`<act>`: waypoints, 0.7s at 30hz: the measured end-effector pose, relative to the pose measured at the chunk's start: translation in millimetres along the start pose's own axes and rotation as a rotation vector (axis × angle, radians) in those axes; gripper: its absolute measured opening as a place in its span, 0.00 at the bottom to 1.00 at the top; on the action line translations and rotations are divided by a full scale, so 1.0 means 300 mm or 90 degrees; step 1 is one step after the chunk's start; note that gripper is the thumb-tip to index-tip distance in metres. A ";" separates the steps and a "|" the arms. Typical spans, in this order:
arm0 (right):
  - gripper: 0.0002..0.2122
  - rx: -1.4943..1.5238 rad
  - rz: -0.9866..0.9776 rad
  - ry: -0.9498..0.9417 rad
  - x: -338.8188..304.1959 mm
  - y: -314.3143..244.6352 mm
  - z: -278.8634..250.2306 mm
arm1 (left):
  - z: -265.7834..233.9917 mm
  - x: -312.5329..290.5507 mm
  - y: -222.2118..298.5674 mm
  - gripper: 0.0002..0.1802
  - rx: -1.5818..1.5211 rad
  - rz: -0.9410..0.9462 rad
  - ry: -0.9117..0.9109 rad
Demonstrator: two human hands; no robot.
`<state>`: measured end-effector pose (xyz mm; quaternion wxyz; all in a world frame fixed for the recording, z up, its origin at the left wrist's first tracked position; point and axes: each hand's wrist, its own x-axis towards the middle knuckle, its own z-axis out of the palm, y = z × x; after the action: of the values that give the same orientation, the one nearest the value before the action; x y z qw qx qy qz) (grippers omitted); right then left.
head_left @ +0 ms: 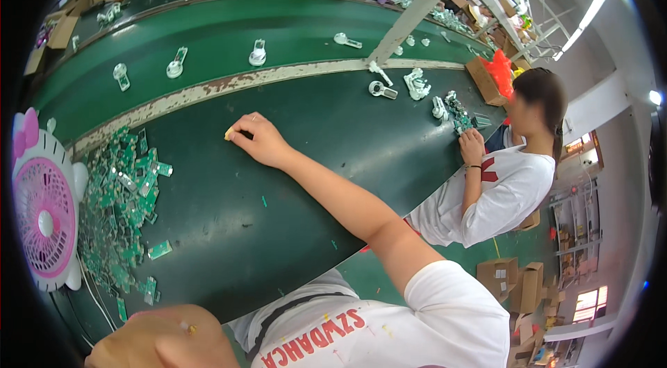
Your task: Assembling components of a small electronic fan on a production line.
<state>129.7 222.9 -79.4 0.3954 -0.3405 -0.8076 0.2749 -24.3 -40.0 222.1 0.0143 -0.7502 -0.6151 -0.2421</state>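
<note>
My right hand reaches leftward over the middle of the dark green table. Its fingers are closed in a pinch, and a small yellowish piece pokes out at their tips, too small to name. A blurred form at the lower left, very close to the camera, looks like my left hand or part of that arm; its fingers cannot be made out. Between it and the right hand lies a spread of small green circuit boards, heaped along the table's left side. One loose circuit board lies at the heap's near edge.
A pink and white fan stands at the far left. Beyond a worn rail, a green conveyor belt carries several white handled parts. A co-worker sits at the right, hands on boards. White parts lie near a post.
</note>
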 end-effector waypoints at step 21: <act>0.04 -0.001 0.010 0.005 -0.023 0.009 -0.018 | -0.107 0.104 -0.125 0.08 -0.422 -0.023 -0.604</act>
<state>138.3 220.1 -81.4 0.3961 -0.3480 -0.8035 0.2762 -66.5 -12.6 252.0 -0.5029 -0.7304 -0.4583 -0.0596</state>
